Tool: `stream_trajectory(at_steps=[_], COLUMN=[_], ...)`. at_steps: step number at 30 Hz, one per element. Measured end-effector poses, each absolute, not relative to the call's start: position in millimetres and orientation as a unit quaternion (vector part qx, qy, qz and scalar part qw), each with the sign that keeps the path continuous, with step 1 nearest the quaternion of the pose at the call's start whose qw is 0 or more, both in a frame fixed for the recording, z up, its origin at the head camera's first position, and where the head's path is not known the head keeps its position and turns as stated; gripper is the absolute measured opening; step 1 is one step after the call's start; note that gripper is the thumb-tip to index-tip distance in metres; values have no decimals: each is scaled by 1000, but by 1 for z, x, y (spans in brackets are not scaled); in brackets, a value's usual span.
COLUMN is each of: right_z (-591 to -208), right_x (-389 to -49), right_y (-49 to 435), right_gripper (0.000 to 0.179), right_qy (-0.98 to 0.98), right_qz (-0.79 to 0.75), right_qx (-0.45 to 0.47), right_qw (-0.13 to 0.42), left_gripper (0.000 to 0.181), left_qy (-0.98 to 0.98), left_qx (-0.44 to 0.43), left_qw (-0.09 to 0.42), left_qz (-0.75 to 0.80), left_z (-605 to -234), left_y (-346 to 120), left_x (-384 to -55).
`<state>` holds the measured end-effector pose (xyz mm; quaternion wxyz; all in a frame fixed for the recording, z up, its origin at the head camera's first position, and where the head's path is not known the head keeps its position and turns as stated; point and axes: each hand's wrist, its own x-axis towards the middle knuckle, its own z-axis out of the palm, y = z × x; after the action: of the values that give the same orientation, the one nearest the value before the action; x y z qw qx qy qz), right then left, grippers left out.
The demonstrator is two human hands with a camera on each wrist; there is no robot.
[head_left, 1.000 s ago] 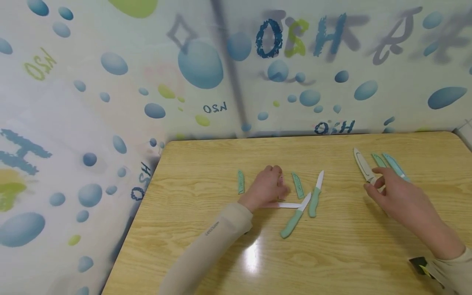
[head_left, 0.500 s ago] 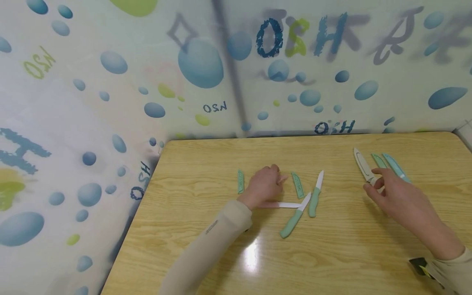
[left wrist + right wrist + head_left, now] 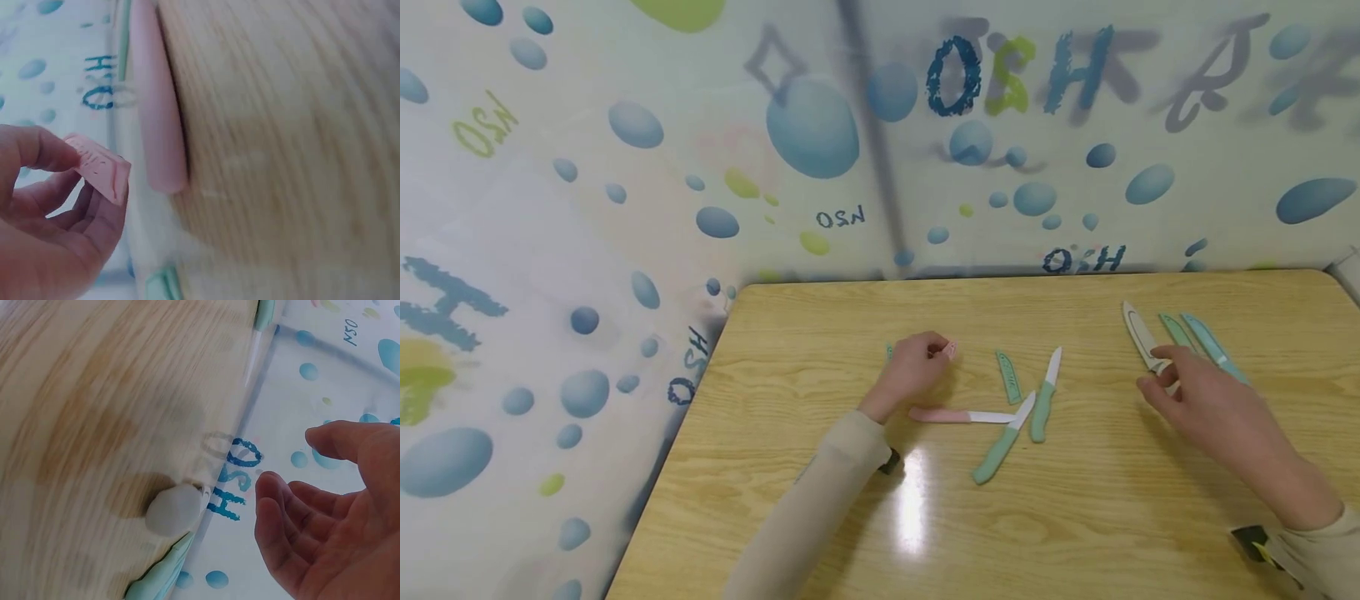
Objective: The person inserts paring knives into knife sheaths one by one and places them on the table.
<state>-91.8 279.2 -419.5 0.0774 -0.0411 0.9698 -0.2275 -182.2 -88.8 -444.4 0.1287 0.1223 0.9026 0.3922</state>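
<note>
In the left wrist view a pink knife sheath (image 3: 105, 172) is pinched between the thumb and fingers of my left hand (image 3: 910, 368), raised above the table. Below that hand lies a pink-handled knife (image 3: 943, 415) with a bare white blade, its tip at a green-handled knife (image 3: 996, 454). Another green-handled knife (image 3: 1041, 412) lies just to the right. One green sheath (image 3: 1009, 379) rests near them; my left hand partly hides a second green sheath (image 3: 890, 352). My right hand (image 3: 1213, 412) hovers by a cream sheathed knife (image 3: 1138, 332), thumb and fingers apart, holding nothing.
Beside the cream knife lie a green sheathed knife (image 3: 1176, 329) and a blue one (image 3: 1213, 343), both partly covered by my right hand in the head view. The wooden table (image 3: 1075, 533) meets a patterned wall (image 3: 820, 250) at its back edge.
My left hand has lifted the pink sheath from the table and drawn it left, uncovering the pink knife's handle and partly covering the left green sheath. My right hand stays almost still.
</note>
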Motion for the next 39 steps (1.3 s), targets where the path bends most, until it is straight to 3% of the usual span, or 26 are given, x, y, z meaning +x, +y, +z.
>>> stream_trajectory(at_steps=[10,15,39], right_z=[-419,-422,-424], right_x=[-93,-92,-99], right_y=[254,235,116], right_gripper=[52,42,21], right_qy=[969,970,930], right_qz=[-223,-210,-192], right_qx=[-81,-118,-311], right_qw=[67,41,-41], left_gripper=[35,42,42], left_qy=[694,591,483], left_qx=[13,-58,-116], left_qw=[179,166,92], left_qz=[697,787,863], left_z=[-451,-449,-448], left_y=[-117,-131,-168], left_x=[-180,-174,-145])
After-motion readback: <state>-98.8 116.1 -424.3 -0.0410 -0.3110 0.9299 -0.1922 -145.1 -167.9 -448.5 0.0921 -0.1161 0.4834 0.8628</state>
